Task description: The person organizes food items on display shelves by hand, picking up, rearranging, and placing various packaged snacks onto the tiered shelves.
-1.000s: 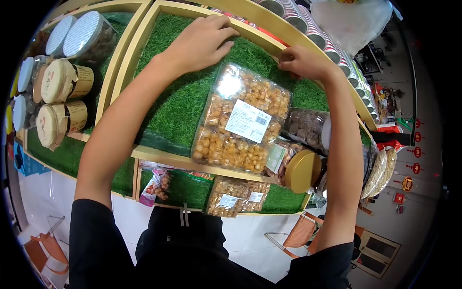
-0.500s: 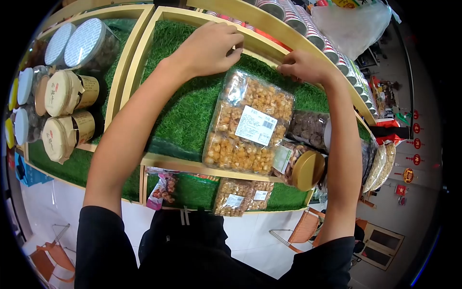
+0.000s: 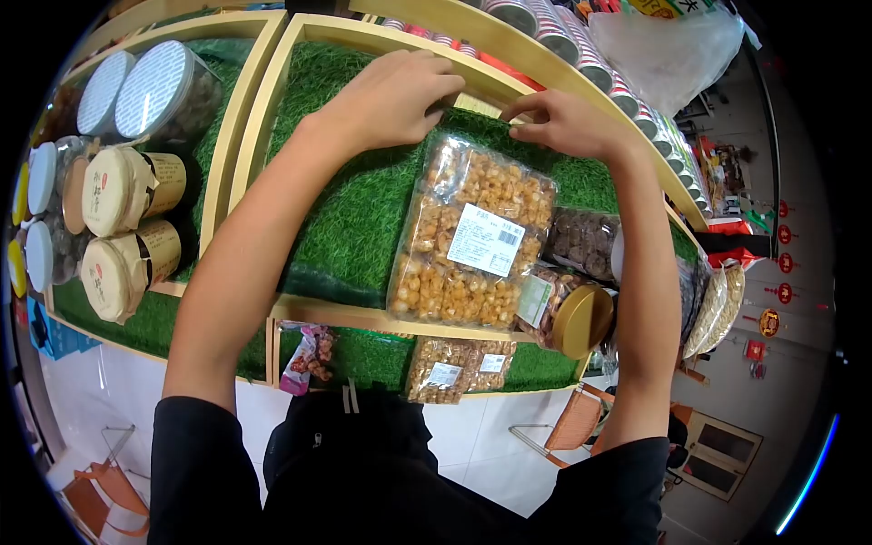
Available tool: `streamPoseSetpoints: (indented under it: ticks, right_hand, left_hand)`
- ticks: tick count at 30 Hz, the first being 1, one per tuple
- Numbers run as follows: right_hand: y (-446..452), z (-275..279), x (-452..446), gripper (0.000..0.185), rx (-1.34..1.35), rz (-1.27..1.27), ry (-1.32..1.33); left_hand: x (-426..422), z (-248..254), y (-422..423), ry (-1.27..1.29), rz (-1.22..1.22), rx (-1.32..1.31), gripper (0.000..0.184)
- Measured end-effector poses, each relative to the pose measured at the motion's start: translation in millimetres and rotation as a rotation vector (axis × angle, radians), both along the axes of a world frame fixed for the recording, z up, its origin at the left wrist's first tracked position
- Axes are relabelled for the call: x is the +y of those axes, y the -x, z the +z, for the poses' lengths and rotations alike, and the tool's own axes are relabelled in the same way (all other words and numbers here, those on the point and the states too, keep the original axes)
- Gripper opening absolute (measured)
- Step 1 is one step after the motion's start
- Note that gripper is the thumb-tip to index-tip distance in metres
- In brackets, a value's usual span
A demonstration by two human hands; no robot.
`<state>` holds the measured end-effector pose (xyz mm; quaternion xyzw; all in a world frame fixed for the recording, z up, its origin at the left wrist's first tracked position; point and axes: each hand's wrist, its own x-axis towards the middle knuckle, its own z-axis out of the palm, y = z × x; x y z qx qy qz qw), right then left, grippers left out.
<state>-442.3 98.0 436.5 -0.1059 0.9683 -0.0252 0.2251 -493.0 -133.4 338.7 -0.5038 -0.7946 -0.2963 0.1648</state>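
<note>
My left hand is at the back edge of the green grass mat, its fingers curled down on the mat's edge. My right hand pinches the same raised edge a little to the right, thumb and fingers together. Just in front of the hands, a clear pack of golden snacks with a white label lies on the mat. Right of it are a dark-filled jar and a jar with a gold lid, partly behind my right forearm.
Paper-topped jars and larger jars with pale lids stand in the left compartment. Smaller packs lie on the lower shelf. Cans line the back right, beside a white plastic bag. A wooden rim divides the compartments.
My right hand has moved left along the mat's back edge, closer to my left hand. The mat's edge between the hands now stands raised off the wood. The view has shifted slightly.
</note>
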Motion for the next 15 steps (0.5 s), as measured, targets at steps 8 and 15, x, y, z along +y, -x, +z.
streamPoseSetpoints:
  ticks: [8, 15]
  right_hand:
    - [1, -6, -4, 0.027, -0.052, -0.056, 0.094]
    - [2, -15, -5, 0.019, 0.009, 0.112, 0.105]
  left_hand:
    - [0, 2, -8, 0.051, -0.018, -0.014, 0.011]
    - [-2, 3, -7, 0.064, -0.052, -0.013, 0.010]
